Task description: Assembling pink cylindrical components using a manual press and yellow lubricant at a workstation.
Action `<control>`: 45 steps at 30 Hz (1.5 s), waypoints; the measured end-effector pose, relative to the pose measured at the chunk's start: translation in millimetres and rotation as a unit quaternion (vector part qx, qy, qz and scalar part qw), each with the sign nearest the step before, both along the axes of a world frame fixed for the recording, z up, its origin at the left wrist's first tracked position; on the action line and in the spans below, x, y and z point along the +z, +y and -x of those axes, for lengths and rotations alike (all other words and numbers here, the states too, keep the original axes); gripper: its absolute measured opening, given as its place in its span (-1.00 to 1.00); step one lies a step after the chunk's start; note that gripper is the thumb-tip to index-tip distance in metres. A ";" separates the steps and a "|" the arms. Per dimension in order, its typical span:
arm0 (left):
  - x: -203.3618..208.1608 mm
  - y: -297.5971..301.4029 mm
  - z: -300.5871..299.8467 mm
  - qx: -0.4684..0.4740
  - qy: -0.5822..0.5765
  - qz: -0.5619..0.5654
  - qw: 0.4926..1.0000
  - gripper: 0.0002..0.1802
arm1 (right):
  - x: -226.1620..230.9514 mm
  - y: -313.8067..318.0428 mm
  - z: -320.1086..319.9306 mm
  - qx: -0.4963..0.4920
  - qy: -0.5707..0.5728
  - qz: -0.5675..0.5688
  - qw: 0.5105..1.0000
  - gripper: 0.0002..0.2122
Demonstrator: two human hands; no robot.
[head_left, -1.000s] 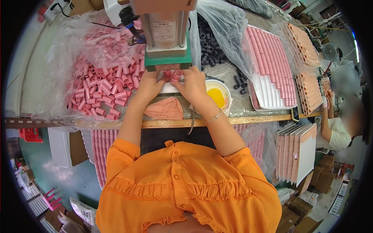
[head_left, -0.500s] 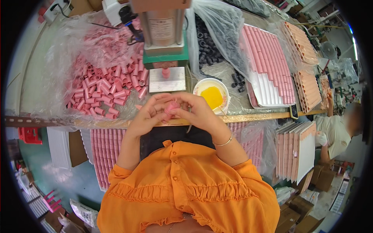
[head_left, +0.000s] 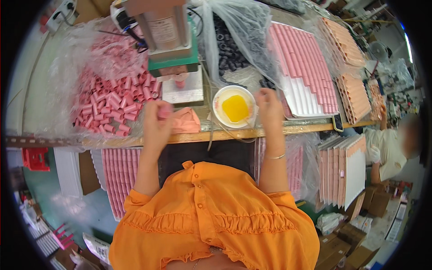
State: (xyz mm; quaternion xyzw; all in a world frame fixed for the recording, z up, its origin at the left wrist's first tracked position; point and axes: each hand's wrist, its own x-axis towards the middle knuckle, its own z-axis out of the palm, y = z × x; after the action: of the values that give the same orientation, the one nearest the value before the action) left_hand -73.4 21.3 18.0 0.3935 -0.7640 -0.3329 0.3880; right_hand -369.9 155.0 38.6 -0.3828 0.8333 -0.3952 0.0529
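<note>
My left hand (head_left: 157,123) is closed on a short pink tube (head_left: 165,111) at the table's front edge. A folded pink cloth (head_left: 186,120) lies just right of it. My right hand (head_left: 270,108) has its blurred fingers curled beside several small black plastic pieces (head_left: 267,83); whether anything is between them is hidden. Between the hands stands a white bowl (head_left: 218,118) with yellow liquid (head_left: 235,108) in it. Behind the cloth is a press (head_left: 173,65) with a green head. A small pink part (head_left: 180,82) sits under that head, above a metal plate (head_left: 191,93).
Loose pink tubes (head_left: 110,105) pile up at the left in clear plastic. Black pieces (head_left: 227,49) fill a bag behind the bowl. A white tray (head_left: 299,96) of pink tubes stands at the right, near a phone (head_left: 337,122). A co-worker (head_left: 391,150) is at far right.
My hands have parted: the left went left with the pink tube, the right went right to the black pieces. The cloth has come into sight. The view has shifted slightly.
</note>
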 end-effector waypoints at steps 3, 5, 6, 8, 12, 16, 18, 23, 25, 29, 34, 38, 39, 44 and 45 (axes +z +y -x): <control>-5.2 -33.7 -25.5 0.116 -0.048 0.010 0.992 -0.75 | -35.6 12.0 59.6 -0.099 0.108 -0.155 0.977 -0.69; -5.2 -44.9 -33.4 0.125 -0.104 0.016 0.987 -0.74 | -45.2 10.9 68.6 -0.079 0.114 -0.185 0.973 -0.70; -5.7 -46.6 -34.8 0.130 -0.106 0.016 0.986 -0.74 | -50.1 9.8 71.3 -0.069 0.121 -0.217 0.966 -0.70; -10.3 -49.3 -32.7 0.107 -0.279 0.011 0.954 -0.72 | -49.3 5.1 66.8 -0.069 0.123 -0.225 0.964 -0.71; -13.3 -51.8 -21.3 0.072 -0.350 0.019 0.934 -0.73 | -48.2 8.5 62.3 -0.064 0.117 -0.179 0.975 -0.80; -4.8 -51.7 -31.5 0.069 -0.355 0.026 0.932 -0.72 | -20.7 18.6 33.3 0.034 0.064 0.001 0.997 -0.89; 2.6 -46.4 -45.5 0.089 -0.214 0.022 0.973 -0.73 | -9.5 17.6 14.8 0.105 0.104 0.022 0.989 -0.89; 3.9 -20.9 -28.0 -0.035 0.006 -0.019 0.999 -0.71 | -1.4 12.3 -28.4 0.230 0.271 -0.037 0.934 -0.92; 3.2 -6.3 -10.6 -0.109 0.078 -0.176 0.975 -0.70 | -7.3 8.6 -30.1 0.237 0.297 -0.045 0.924 -0.92; 17.4 15.7 15.0 -0.106 0.117 -0.288 0.944 -0.70 | -3.1 5.3 -29.5 0.249 0.323 -0.064 0.911 -0.91; 11.5 30.1 41.9 -0.197 0.147 -0.270 0.931 -0.72 | 11.2 8.5 -39.1 0.225 0.012 0.090 0.970 -0.91; -2.1 35.5 62.5 -0.206 0.428 -0.598 0.646 -0.79 | 16.1 11.3 -51.9 0.222 -0.186 0.196 0.937 -0.91; -2.6 38.6 70.1 -0.164 0.437 -0.640 0.610 -0.75 | 12.0 12.1 -54.0 0.223 -0.166 0.207 0.938 -0.88; 7.8 58.4 96.3 -0.175 0.447 -0.688 0.544 -0.66 | 16.7 8.8 -60.9 0.192 0.070 0.230 0.952 -0.86; 7.9 62.3 102.8 -0.174 0.464 -0.713 0.496 -0.64 | 14.8 9.7 -60.6 0.177 0.117 0.235 0.949 -0.86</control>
State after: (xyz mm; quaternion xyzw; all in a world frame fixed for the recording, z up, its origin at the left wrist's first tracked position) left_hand -176.2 83.6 25.9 0.1840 -0.0301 -0.9600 0.2090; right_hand -309.3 164.7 53.4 -0.5690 0.6363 -0.5166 -0.0671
